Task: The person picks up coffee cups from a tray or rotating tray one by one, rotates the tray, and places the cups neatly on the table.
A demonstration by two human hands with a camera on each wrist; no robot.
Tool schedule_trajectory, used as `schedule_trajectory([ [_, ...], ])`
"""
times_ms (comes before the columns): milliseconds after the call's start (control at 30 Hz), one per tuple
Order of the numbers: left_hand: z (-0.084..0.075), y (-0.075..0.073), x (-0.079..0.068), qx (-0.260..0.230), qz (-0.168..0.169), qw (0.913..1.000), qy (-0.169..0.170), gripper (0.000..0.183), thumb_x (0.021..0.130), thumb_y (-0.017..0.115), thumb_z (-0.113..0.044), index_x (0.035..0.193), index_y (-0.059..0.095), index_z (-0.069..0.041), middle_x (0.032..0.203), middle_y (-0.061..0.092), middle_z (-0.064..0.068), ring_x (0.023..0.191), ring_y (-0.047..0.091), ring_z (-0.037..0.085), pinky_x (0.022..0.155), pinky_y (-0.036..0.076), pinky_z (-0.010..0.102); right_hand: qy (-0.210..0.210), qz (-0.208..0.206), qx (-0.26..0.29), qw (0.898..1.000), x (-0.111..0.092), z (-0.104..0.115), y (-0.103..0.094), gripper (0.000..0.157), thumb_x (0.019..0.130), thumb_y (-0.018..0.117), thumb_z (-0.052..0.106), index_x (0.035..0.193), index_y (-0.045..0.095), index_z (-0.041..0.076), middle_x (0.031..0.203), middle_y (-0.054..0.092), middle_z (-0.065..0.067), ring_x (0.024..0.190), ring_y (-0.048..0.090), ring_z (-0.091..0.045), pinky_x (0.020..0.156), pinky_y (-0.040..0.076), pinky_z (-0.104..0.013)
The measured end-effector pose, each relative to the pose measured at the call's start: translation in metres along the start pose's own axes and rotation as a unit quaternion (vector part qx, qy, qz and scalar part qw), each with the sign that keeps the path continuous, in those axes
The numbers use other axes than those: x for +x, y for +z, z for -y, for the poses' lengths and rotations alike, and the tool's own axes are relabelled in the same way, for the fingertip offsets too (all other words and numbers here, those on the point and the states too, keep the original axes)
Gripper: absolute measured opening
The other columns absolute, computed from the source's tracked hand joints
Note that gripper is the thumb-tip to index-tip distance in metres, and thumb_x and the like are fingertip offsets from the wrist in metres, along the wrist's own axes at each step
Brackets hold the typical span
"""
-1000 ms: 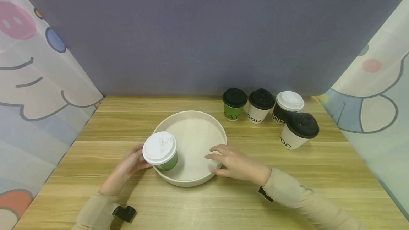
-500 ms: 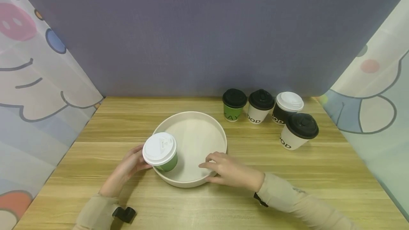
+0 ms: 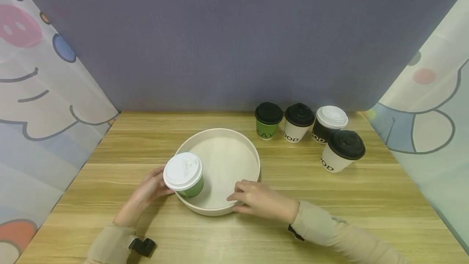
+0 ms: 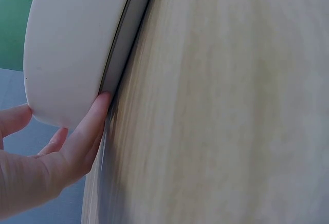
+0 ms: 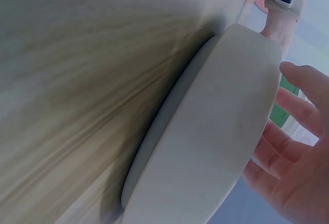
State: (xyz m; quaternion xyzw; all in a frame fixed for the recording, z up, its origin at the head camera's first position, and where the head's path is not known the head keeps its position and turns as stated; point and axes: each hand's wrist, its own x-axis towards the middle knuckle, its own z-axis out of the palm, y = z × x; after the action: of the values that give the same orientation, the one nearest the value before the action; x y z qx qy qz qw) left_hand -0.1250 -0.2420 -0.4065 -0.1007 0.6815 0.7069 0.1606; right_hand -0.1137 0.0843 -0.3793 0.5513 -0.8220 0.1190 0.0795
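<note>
A round cream tray [image 3: 231,150] lies on the wooden table. Inside its left part stands a green paper cup [image 3: 192,188] with a white lid [image 3: 183,170]. My left hand [image 3: 151,188] holds the tray's left side; in the left wrist view, the thumb meets the rim and a finger reaches the bottom edge. Around the tray's front right rim, my right hand [image 3: 258,201] has its fingers over the inner side. The right wrist view shows the thumb [image 5: 303,80] at the rim and the other fingers partly hidden behind the wall.
At the back right stand a small green cup [image 3: 266,129] with a black lid, a white cup [image 3: 293,132] with a black lid and a black cup [image 3: 322,133] with a white lid. Nearer is a larger white cup [image 3: 334,159], black-lidded. A grey panel [image 3: 234,52] rises behind.
My right hand has moved left and nearer along the tray's rim, and its fingers have drawn in. The left hand, the tray and the cups have stayed in place.
</note>
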Motion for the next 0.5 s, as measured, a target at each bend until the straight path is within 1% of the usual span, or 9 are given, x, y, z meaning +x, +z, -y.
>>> schedule_trajectory([
  [133, 0.0006, 0.0004, -0.0003, 0.001, -0.002, 1.0000, 0.003, 0.052, 0.096, 0.032, -0.013, 0.135, 0.010, 0.013, 0.094, 0.053, 0.004, 0.078, 0.058, 0.010, 0.076, 0.052, 0.034, -0.009, -0.003, 0.008, 1.000, 0.0001, 0.0012, 0.0004, 0.020, 0.082, 0.062, 0.030, 0.095, 0.067, 0.015, 0.082, 0.052, 0.006, 0.072, 0.047, -0.003, 0.067, 0.042, -0.008],
  [300, 0.0002, 0.0009, -0.0008, 0.003, -0.004, 1.0000, 0.003, 0.052, 0.096, 0.032, -0.013, 0.135, 0.010, 0.013, 0.095, 0.052, 0.004, 0.079, 0.058, 0.010, 0.076, 0.052, 0.034, -0.027, -0.027, 0.002, 0.999, 0.0002, 0.0007, 0.0034, 0.016, 0.081, 0.063, 0.029, 0.089, 0.068, 0.016, 0.077, 0.050, 0.008, 0.070, 0.046, -0.003, 0.065, 0.042, -0.009],
  [500, 0.0007, 0.0010, -0.0013, 0.009, -0.002, 0.9999, 0.005, 0.053, 0.096, 0.033, -0.015, 0.135, 0.010, 0.012, 0.101, 0.051, 0.007, 0.081, 0.058, 0.010, 0.077, 0.052, 0.034, -0.028, -0.034, 0.005, 0.999, 0.0013, 0.0012, 0.0031, 0.012, 0.081, 0.063, 0.026, 0.086, 0.068, 0.017, 0.076, 0.050, 0.008, 0.069, 0.046, -0.002, 0.064, 0.041, -0.008],
])
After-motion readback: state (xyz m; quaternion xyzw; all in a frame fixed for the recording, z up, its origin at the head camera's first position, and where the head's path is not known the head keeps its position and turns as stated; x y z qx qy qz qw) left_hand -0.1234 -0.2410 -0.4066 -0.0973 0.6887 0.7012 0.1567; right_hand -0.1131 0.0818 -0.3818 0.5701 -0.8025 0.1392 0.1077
